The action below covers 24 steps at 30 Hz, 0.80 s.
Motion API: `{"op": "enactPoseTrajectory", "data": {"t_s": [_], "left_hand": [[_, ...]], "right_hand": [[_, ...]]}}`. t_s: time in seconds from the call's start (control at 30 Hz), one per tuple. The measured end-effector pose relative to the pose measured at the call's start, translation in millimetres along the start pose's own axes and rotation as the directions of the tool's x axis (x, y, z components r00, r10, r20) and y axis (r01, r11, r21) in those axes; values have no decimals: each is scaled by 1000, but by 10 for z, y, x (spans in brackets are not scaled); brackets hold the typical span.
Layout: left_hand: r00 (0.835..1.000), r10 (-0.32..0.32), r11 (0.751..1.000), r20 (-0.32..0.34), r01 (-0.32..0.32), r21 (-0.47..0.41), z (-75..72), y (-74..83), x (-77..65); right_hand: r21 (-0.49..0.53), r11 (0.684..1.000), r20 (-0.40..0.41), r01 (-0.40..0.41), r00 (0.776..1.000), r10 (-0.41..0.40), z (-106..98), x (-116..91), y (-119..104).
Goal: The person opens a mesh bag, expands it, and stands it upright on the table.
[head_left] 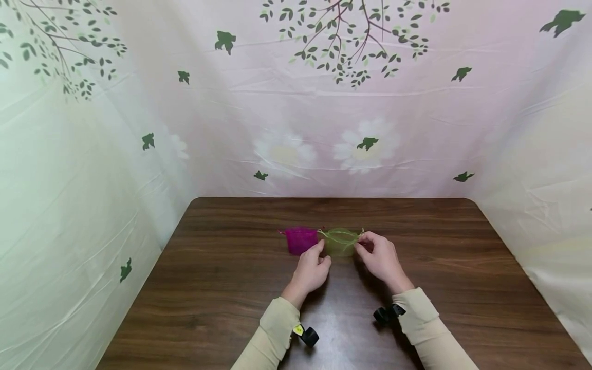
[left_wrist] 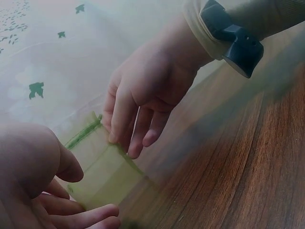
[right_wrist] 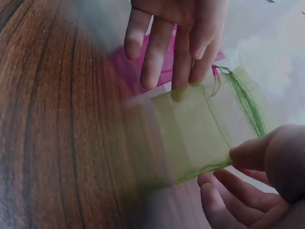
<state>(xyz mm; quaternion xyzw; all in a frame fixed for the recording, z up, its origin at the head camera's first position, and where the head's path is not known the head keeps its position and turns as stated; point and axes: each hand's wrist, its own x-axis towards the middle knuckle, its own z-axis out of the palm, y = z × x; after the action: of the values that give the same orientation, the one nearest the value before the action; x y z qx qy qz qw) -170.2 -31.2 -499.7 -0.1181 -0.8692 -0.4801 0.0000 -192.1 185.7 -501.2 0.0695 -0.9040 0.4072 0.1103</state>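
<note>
A sheer green drawstring pouch (head_left: 339,245) lies between the two hands at the middle of the table. My right hand (head_left: 380,257) pinches its right edge near the drawn cord, as the right wrist view shows, thumb on the fabric (right_wrist: 205,124) and fingers behind. On the pouch's other side is my left hand (head_left: 310,271), fingers loosely extended and thumb apart from them; a fingertip shows through the sheer fabric at that edge. A magenta drawstring pouch (head_left: 300,240) lies just left of the green one, partly behind the left hand's fingers (right_wrist: 155,62) in the right wrist view.
The brown wood-grain table (head_left: 222,288) has rounded far corners. A pale printed cloth (head_left: 296,118) with leaves, birds and flowers hangs behind and along both sides. Black wrist cameras (head_left: 309,336) sit by the cuffs of both light sleeves.
</note>
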Motion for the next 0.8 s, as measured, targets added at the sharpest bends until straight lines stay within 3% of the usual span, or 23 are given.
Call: {"op": "enactPoseTrajectory", "data": {"t_s": [0.23,0.47,0.8], "left_hand": [[1000,-11,1000,5,11,-5,30,-31,21],[998,-62,998,30,62,-14,40,-39,26],[997,-60,998,38,60,-6,31,-39,24]], "right_hand": [[-3,1000,0,-14,1000,14,6,12,14],[-7,1000,-1,-13,1000,13,1,17,31],[-3,1000,39,-10,999,11,-33,12,58]]}}
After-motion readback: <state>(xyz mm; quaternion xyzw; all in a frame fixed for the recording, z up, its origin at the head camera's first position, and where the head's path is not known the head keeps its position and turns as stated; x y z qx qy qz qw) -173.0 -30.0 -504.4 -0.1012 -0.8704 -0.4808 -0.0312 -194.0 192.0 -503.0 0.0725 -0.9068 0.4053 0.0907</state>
